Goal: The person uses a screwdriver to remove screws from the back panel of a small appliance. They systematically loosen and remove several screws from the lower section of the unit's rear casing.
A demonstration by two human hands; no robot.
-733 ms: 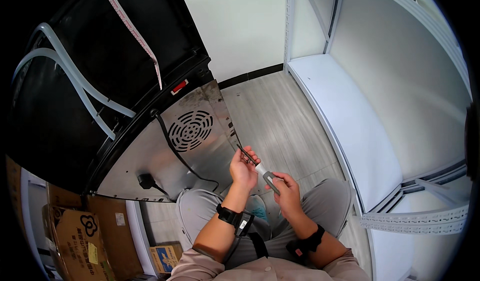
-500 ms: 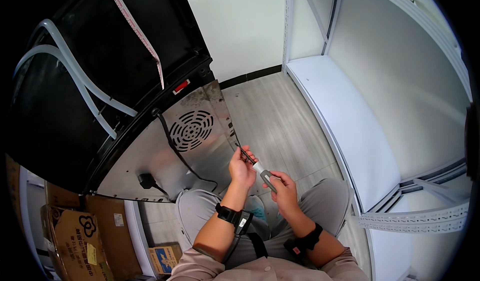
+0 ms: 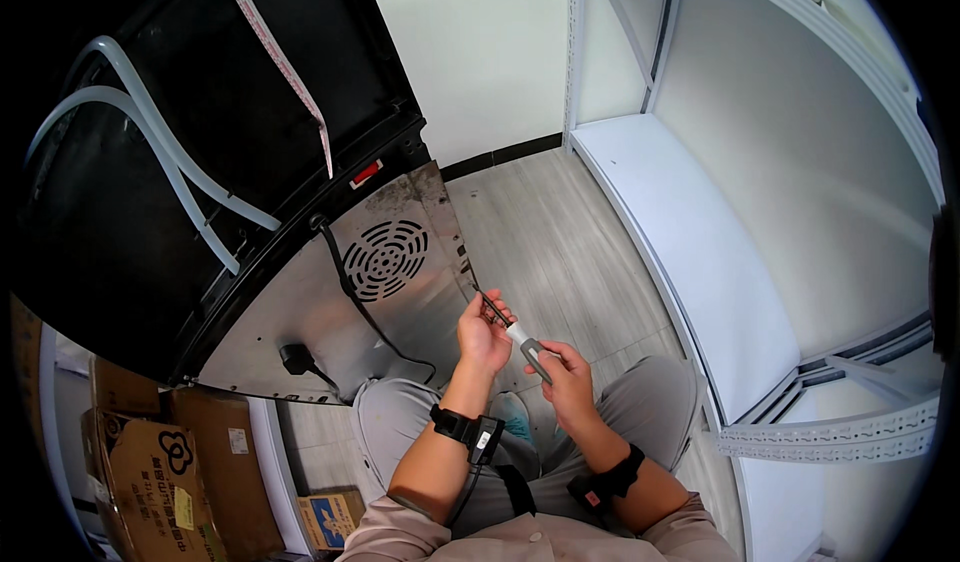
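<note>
My right hand [image 3: 566,377] is closed on the grey-and-white handle of a screwdriver [image 3: 531,348]. Its dark shaft slants up-left to the right edge of a metal panel [image 3: 300,322]. My left hand [image 3: 482,330] is at that edge, fingers curled round the shaft. The panel has a round slotted vent [image 3: 385,260], a black cable [image 3: 355,302] and a black plug [image 3: 296,360]. It forms the lower part of a black appliance [image 3: 280,62] that carries two pale hoses [image 3: 150,132], a pink-marked strip [image 3: 285,72] and a red switch [image 3: 366,171].
White shelving [image 3: 680,222] runs along the right. Brown cardboard boxes [image 3: 230,492] and a smaller blue-printed box [image 3: 328,517] sit at the lower left. Grey plank floor [image 3: 560,232] lies between appliance and shelving, with a white wall [image 3: 465,52] behind. My bent knees [image 3: 660,392] flank my hands.
Both hands and the screwdriver have shifted slightly up and left, staying at the panel's edge. The view has shifted a little.
</note>
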